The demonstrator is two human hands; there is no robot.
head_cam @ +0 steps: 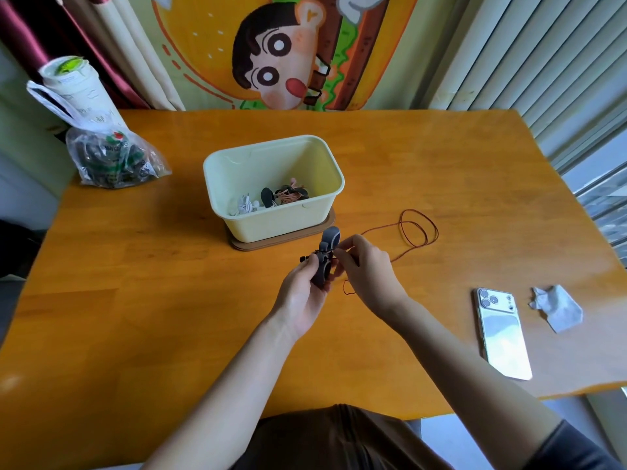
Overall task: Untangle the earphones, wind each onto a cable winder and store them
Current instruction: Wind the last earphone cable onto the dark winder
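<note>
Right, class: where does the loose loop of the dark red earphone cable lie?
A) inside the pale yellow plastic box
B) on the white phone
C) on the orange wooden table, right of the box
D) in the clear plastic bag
C: the dark red cable loops on the wooden table, right of the yellow box.

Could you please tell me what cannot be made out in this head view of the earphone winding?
Head view: how much thin red-brown cable is wound on the dark grey cable winder; the left hand and right hand cover it.
Head view: the near floor of the pale yellow plastic box, hidden by its front wall.
Head view: the dark items in the crinkled clear plastic bag, blurred by the film.
</note>
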